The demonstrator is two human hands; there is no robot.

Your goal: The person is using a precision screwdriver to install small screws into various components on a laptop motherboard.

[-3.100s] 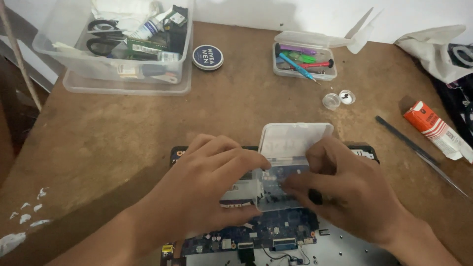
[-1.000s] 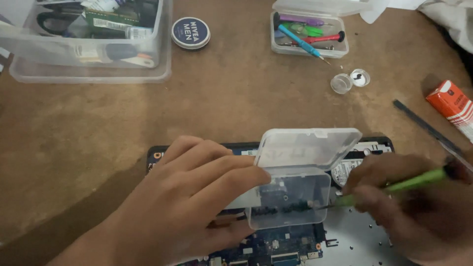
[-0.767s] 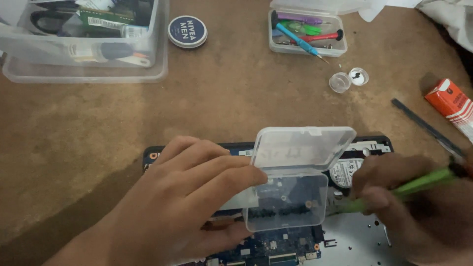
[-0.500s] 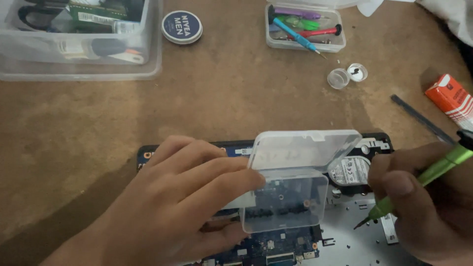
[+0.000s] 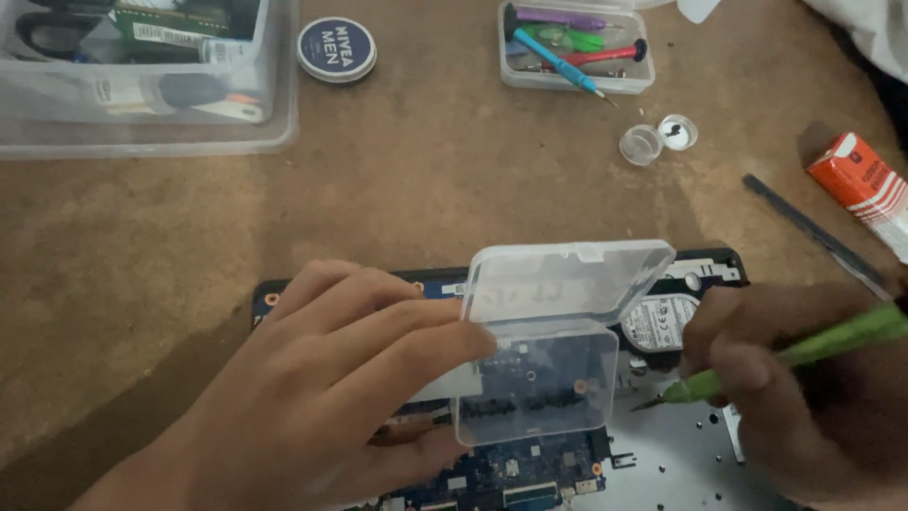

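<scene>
Screwdriver (image 5: 804, 355), the green-handled one, is being pinched in the right hand (image 5: 794, 397) at the far right, tip angled down-left toward the opened laptop (image 5: 662, 464). Going left to right though: a big clear storage bin (image 5: 142, 85) is parked at the top-left of the brown tabletop (image 5: 426, 189), with a round dark blue tin (image 5: 336, 47) just beside it. Lower down, the left hand (image 5: 322, 397) is laid flat with fingers spread, fingertips touching a small clear hinged box (image 5: 539, 378) that's sat open on the exposed circuit board (image 5: 530, 468). A tray of coloured screwdrivers (image 5: 577, 47) is seen up top, two tiny clear cups (image 5: 657, 139) near it, and an orange packet (image 5: 856, 180) at the right edge.
</scene>
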